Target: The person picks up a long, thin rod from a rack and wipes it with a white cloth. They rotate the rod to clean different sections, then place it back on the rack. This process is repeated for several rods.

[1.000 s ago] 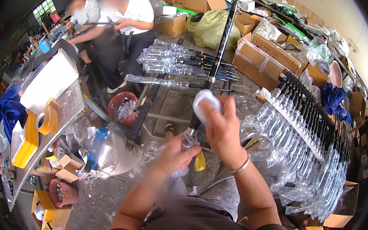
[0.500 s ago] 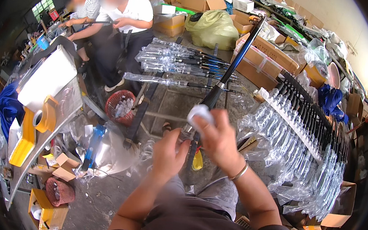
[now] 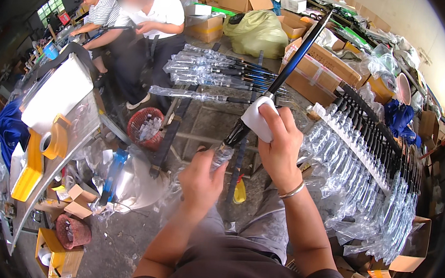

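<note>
A blue-and-black fishing rod point(image 3: 296, 59) slants up and away to the right in front of me. My left hand point(image 3: 199, 182) is closed round its lower end, where clear plastic wrap shows at the grip. Higher up, my right hand point(image 3: 281, 154) presses a white cloth point(image 3: 257, 118) round the rod just above the black handle. The cloth hides part of the rod, and my left fingers hide its butt end. Beyond my hands, a single plastic-sleeved rod point(image 3: 186, 95) lies across a metal frame, near a pile of similar rods point(image 3: 199, 72).
On the right, a rack point(image 3: 351, 151) holds a row of sleeved rods. A red basket point(image 3: 133, 130) with white scraps stands left. A table point(image 3: 74, 143) carries yellow tape rolls point(image 3: 55, 144). Two people sit at far left. Cartons point(image 3: 314, 75) and a green sack point(image 3: 257, 32) stand behind.
My right hand and the cloth have moved up along the rod, away from my left hand, baring the black handle. The left hand has shifted slightly left and down.
</note>
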`<action>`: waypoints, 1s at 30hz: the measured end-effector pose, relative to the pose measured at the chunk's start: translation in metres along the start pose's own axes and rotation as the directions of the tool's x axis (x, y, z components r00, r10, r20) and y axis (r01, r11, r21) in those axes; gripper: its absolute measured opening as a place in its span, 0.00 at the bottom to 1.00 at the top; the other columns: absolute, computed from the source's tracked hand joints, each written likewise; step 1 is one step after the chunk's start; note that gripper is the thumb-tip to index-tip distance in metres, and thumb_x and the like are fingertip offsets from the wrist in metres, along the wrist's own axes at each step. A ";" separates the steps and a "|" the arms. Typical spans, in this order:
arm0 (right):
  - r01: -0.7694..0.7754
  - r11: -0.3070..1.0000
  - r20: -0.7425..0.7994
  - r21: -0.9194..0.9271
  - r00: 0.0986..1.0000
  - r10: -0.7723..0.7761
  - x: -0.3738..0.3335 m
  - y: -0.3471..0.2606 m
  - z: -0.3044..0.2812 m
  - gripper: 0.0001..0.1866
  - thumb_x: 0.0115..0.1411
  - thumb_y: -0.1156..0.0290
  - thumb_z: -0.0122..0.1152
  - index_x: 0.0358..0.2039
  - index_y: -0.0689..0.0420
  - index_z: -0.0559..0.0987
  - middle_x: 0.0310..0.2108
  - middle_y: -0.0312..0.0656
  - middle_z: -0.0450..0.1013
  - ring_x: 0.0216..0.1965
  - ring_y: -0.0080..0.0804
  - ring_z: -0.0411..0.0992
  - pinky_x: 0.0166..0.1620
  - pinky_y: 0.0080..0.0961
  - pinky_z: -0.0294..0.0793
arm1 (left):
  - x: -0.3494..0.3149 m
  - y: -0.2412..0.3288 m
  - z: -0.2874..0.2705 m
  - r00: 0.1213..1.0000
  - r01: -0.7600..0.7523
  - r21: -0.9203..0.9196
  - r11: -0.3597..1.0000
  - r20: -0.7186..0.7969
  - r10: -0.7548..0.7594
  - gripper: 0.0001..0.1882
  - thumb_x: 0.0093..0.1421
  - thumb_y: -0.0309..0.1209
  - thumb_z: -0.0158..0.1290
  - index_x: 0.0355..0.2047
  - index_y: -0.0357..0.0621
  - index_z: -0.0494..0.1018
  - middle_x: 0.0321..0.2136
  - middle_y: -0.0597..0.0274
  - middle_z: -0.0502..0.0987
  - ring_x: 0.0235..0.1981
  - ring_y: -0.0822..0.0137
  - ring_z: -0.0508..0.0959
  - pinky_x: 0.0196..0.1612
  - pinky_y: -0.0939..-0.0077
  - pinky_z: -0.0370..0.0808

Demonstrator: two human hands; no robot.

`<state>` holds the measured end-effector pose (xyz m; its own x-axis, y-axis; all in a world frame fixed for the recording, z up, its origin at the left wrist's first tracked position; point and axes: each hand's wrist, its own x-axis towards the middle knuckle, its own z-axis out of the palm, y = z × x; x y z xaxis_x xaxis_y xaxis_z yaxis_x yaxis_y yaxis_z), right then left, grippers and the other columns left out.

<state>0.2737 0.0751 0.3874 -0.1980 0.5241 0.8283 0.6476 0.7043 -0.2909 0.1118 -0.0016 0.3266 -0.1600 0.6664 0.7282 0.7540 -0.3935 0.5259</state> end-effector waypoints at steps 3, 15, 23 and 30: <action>0.048 0.998 -0.003 0.048 0.999 -0.048 -0.015 -0.010 0.009 0.26 0.39 0.81 0.61 0.44 0.50 0.76 0.25 0.40 0.64 0.20 0.39 0.69 0.20 0.33 0.70 | 0.002 0.001 -0.001 1.000 0.014 0.002 1.000 0.003 -0.014 0.16 0.47 0.24 0.62 0.37 0.38 0.72 0.26 0.51 0.75 0.25 0.51 0.78 0.27 0.66 0.74; 0.056 0.988 0.160 -0.144 0.987 -0.033 0.014 -0.008 -0.012 0.27 0.44 0.81 0.60 0.48 0.49 0.75 0.23 0.41 0.66 0.20 0.43 0.70 0.22 0.36 0.69 | -0.006 -0.011 -0.002 1.000 0.001 0.101 0.995 0.025 -0.003 0.17 0.47 0.27 0.64 0.37 0.40 0.73 0.27 0.55 0.75 0.22 0.53 0.77 0.25 0.66 0.73; 0.094 0.995 0.264 0.023 0.960 -0.097 -0.021 -0.025 0.000 0.25 0.41 0.81 0.60 0.43 0.54 0.76 0.22 0.42 0.68 0.19 0.42 0.71 0.21 0.36 0.70 | -0.011 -0.011 0.000 0.994 0.044 0.143 0.989 0.091 -0.058 0.16 0.48 0.27 0.63 0.37 0.41 0.72 0.26 0.57 0.74 0.22 0.55 0.78 0.23 0.66 0.73; 0.141 0.990 0.225 -0.005 0.965 -0.137 -0.001 -0.013 -0.010 0.25 0.40 0.82 0.60 0.44 0.55 0.76 0.23 0.43 0.68 0.19 0.40 0.70 0.20 0.34 0.70 | -0.016 -0.012 0.004 0.990 0.132 -0.060 0.989 0.064 -0.128 0.18 0.47 0.29 0.63 0.37 0.41 0.72 0.25 0.58 0.73 0.28 0.52 0.73 0.30 0.60 0.70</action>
<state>0.2727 0.0610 0.3952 -0.4447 0.5169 0.7315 0.6166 0.7690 -0.1685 0.1080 -0.0051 0.3065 -0.2141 0.7506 0.6251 0.6871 -0.3391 0.6426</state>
